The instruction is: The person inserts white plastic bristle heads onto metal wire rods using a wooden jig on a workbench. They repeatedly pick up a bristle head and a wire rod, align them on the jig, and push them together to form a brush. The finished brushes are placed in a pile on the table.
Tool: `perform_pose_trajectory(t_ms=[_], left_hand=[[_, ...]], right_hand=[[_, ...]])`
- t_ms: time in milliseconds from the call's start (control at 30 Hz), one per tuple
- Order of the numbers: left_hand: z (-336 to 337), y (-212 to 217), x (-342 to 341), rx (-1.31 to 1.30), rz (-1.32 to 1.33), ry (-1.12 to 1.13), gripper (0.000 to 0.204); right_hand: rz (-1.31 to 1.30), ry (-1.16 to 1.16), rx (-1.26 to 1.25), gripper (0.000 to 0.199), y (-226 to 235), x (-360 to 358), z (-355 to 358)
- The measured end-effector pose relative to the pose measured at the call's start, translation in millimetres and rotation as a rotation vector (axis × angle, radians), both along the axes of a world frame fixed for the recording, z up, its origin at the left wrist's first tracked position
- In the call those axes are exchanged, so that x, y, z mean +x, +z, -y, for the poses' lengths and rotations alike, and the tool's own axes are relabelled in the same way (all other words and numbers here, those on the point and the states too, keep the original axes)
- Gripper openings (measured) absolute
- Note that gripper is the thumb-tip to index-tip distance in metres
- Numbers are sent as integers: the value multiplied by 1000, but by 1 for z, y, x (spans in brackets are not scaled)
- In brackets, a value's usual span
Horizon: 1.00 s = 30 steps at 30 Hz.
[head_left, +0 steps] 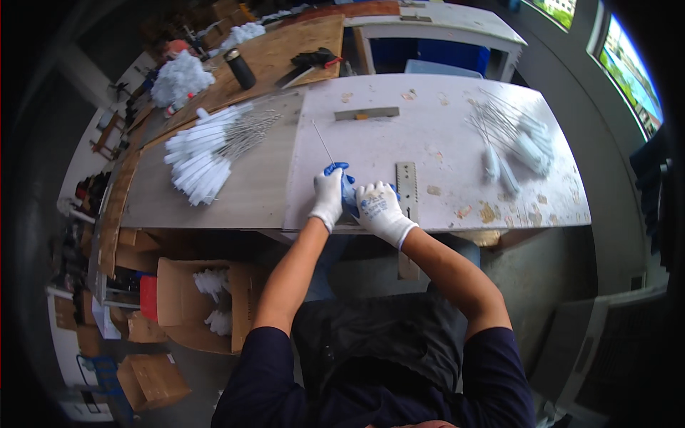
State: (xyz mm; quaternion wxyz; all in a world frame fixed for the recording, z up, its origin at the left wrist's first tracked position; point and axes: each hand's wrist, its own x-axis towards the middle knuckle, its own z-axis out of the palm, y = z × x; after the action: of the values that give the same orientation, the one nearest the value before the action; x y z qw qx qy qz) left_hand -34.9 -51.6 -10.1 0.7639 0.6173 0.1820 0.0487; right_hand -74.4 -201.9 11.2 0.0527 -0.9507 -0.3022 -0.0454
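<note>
Both my hands wear white gloves with blue palms, close together near the table's front edge. My left hand (330, 194) is closed around a thin wire stem (322, 141), which points up and away to the left. Just beside it, my right hand (381, 211) has its fingers curled at the near end of the same piece; the part between the hands is mostly hidden. A bundle of white brushes with twisted wire stems (203, 158) lies at the left. More wire-stemmed white brushes (526, 151) lie at the right. A toothed metal plate (407, 187) is next to my right hand.
A metal bar (367, 113) lies across the middle of the table (435, 128). On the wooden board beyond stand a black bottle (240, 69) and a white fluffy pile (182, 78). An open cardboard box (178, 299) holding white pieces sits below the table's left side.
</note>
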Motion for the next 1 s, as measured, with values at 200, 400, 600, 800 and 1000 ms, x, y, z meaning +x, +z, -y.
perform_pose_trajectory(t_ms=[200, 400, 600, 800, 1000], left_hand=[[10, 23, -4, -116, 137, 42, 26], [-15, -25, -8, 528, 289, 44, 23], [0, -16, -9, 1063, 326, -15, 27], [-8, -19, -14, 1050, 311, 30, 26], [-3, -17, -13, 964, 321, 56, 24]], right_hand=[[59, -60, 81, 38, 27, 2, -1], [206, -250, 319, 26, 11, 15, 100], [514, -451, 141, 25, 9, 43, 294], [573, -685, -159, 56, 28, 43, 341], [239, -165, 286, 50, 9, 40, 199]])
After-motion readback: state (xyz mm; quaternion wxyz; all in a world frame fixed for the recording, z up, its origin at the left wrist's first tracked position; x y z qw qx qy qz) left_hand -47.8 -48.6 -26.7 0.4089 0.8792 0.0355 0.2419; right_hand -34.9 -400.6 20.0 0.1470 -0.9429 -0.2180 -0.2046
